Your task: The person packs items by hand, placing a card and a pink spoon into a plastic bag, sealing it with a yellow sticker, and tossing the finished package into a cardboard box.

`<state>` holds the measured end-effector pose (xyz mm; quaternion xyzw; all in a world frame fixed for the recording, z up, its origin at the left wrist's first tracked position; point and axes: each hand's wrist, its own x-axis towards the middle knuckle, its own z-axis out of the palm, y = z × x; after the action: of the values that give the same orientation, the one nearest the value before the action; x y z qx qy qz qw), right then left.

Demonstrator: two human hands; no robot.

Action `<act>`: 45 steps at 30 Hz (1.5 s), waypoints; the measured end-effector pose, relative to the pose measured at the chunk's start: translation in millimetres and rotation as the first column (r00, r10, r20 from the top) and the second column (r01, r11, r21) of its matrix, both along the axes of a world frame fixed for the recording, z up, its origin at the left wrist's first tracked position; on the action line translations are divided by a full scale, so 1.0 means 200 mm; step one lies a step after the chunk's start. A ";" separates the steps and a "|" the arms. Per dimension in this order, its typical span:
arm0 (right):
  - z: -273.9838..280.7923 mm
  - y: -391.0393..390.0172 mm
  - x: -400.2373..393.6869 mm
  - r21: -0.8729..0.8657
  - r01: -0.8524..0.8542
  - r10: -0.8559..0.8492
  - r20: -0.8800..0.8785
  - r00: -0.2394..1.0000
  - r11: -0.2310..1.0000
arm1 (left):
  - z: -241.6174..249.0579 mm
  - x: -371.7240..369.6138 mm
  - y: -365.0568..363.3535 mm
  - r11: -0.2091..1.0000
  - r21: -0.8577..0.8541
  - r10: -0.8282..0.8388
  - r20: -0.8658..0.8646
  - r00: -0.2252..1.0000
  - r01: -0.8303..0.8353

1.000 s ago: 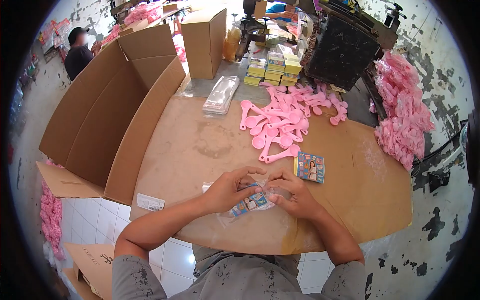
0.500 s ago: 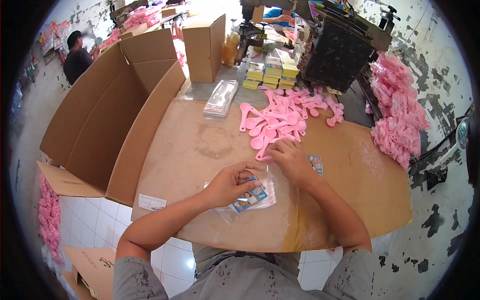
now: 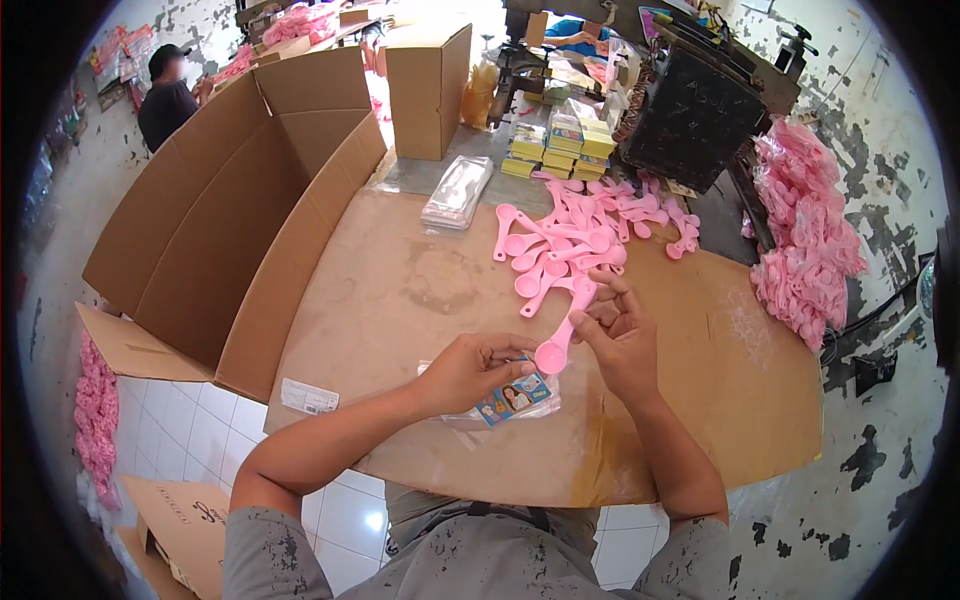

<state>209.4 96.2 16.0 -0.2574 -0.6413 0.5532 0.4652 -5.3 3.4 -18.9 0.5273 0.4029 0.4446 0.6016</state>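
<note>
A pink measuring spoon [image 3: 562,335] is pinched between thumb and fingers of my right hand [image 3: 622,345], its bowl pointing down towards my left hand [image 3: 465,375]. My left thumb and fingers are closed on the edge of a clear plastic bag [image 3: 545,402]. On the bag shows a blue printed card [image 3: 512,402], partly covered by my left fingers. Just beyond my hands spreads a pile of pink measuring spoons [image 3: 560,245].
Left of the brown cardboard tabletop [image 3: 400,330] stands a large open carton [image 3: 235,230]. Clear bags [image 3: 458,192] lie stacked behind, near piles of cards [image 3: 560,145] and a dark machine [image 3: 690,120]. Bagged pink spoons [image 3: 805,235] hang at right. A person [image 3: 168,100] is at far left.
My right hand has taken a spoon from the near edge of the pile and brought it back towards my left hand. The left hand stays at the bag and card.
</note>
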 end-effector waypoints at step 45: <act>0.40 -0.26 -0.01 0.865 -0.088 -0.444 0.338 0.830 0.494 | 0.16 0.03 -0.14 0.930 0.356 0.103 -0.014 0.995 -0.092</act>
<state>207.4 44.7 96.8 -0.2022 -0.8961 0.0189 0.3946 -0.1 -25.4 13.3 0.6135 0.3515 0.5308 0.4673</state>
